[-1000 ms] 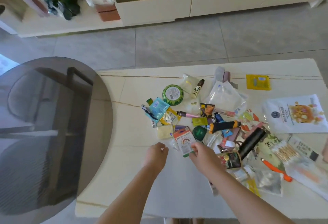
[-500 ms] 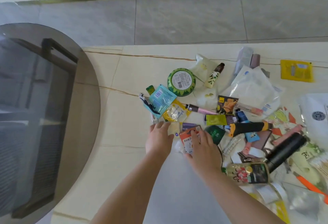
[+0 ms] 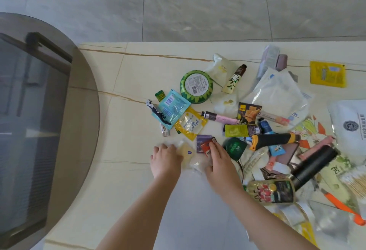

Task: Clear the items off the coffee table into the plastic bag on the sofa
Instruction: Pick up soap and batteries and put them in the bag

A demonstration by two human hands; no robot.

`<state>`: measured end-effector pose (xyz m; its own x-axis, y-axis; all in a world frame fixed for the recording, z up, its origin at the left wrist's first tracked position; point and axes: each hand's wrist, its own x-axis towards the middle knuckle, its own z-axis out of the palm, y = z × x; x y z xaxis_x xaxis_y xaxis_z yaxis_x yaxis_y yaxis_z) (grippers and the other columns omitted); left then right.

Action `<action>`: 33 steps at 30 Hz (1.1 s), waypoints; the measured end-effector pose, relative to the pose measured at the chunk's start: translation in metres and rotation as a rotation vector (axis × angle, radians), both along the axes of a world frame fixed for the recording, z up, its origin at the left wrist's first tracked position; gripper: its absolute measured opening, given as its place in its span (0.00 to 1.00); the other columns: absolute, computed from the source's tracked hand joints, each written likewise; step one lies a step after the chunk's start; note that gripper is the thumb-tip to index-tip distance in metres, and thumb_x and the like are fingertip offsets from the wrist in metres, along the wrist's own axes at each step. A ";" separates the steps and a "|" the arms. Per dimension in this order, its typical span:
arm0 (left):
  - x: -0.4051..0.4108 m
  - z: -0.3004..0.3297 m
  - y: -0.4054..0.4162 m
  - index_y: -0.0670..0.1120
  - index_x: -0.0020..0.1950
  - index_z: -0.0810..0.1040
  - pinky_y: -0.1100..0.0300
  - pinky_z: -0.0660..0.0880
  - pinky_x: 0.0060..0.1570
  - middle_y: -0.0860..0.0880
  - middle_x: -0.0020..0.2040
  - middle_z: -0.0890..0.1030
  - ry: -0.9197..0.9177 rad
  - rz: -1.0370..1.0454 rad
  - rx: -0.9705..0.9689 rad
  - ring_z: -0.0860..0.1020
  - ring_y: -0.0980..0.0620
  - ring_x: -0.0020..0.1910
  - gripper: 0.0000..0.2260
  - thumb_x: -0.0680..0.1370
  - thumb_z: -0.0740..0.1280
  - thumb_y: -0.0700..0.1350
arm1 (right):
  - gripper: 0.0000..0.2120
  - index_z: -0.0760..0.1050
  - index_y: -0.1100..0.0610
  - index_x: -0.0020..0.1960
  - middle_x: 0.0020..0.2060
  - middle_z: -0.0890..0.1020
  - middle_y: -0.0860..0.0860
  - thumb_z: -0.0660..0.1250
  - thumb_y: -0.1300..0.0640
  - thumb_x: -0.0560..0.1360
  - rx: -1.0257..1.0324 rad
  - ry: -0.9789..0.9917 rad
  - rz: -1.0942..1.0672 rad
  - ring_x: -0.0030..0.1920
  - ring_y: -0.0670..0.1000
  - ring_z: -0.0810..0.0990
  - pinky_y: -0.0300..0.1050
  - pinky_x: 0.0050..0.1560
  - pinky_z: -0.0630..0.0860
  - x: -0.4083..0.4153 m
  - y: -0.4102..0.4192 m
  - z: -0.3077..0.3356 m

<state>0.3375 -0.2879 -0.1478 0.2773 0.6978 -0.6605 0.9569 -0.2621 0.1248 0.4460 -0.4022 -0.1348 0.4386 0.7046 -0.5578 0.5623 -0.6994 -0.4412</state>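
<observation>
Cream stone tabletop (image 3: 126,170) holds a messy pile of small things. The left hand (image 3: 165,160) rests flat beside a pale yellow soap bar in clear wrap (image 3: 185,151), its fingers (image 3: 158,148) curled on the soap's edge. The right hand (image 3: 219,162) lies just beside it, fingers (image 3: 213,142) pressing down on a small red and white card packet (image 3: 206,147) that lies on a purple packet (image 3: 202,138). A round green tin with a white label (image 3: 196,86) sits farther back. A black bottle (image 3: 315,164) lies to the right. No plastic bag or sofa shows.

2 hands (image 3: 166,158), 1 green tin (image 3: 196,86), 2 yellow sachets (image 3: 327,74).
</observation>
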 end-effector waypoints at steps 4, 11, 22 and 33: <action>-0.007 0.014 -0.005 0.42 0.57 0.73 0.52 0.70 0.56 0.44 0.58 0.73 -0.054 0.154 -0.096 0.68 0.43 0.60 0.13 0.78 0.60 0.49 | 0.21 0.64 0.56 0.70 0.64 0.72 0.52 0.57 0.62 0.77 0.018 0.074 -0.223 0.62 0.52 0.73 0.43 0.55 0.72 0.010 -0.005 0.015; 0.015 0.027 -0.016 0.42 0.55 0.76 0.59 0.71 0.49 0.47 0.55 0.71 -0.222 0.299 -0.311 0.73 0.47 0.53 0.13 0.75 0.67 0.49 | 0.13 0.68 0.57 0.61 0.48 0.78 0.51 0.62 0.56 0.78 0.017 -0.011 -0.383 0.48 0.50 0.78 0.43 0.45 0.76 0.012 -0.031 0.033; 0.042 0.002 -0.046 0.45 0.62 0.64 0.52 0.75 0.51 0.44 0.56 0.76 -0.115 0.336 -0.198 0.76 0.43 0.56 0.22 0.73 0.70 0.45 | 0.18 0.68 0.57 0.66 0.56 0.78 0.51 0.63 0.54 0.78 0.074 0.000 -0.448 0.55 0.50 0.77 0.42 0.52 0.76 0.022 -0.039 0.021; 0.009 0.023 -0.047 0.44 0.62 0.71 0.55 0.75 0.50 0.42 0.56 0.75 -0.161 0.477 -0.342 0.77 0.42 0.51 0.16 0.75 0.67 0.44 | 0.18 0.66 0.54 0.66 0.55 0.78 0.51 0.63 0.53 0.78 -0.034 0.162 -0.586 0.53 0.51 0.78 0.47 0.49 0.78 0.023 -0.039 0.044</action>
<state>0.3469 -0.3351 -0.1250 0.1011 0.5250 -0.8451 0.9211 0.2717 0.2789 0.4692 -0.4417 -0.0907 0.6559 0.3520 -0.6678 0.0068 -0.8874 -0.4610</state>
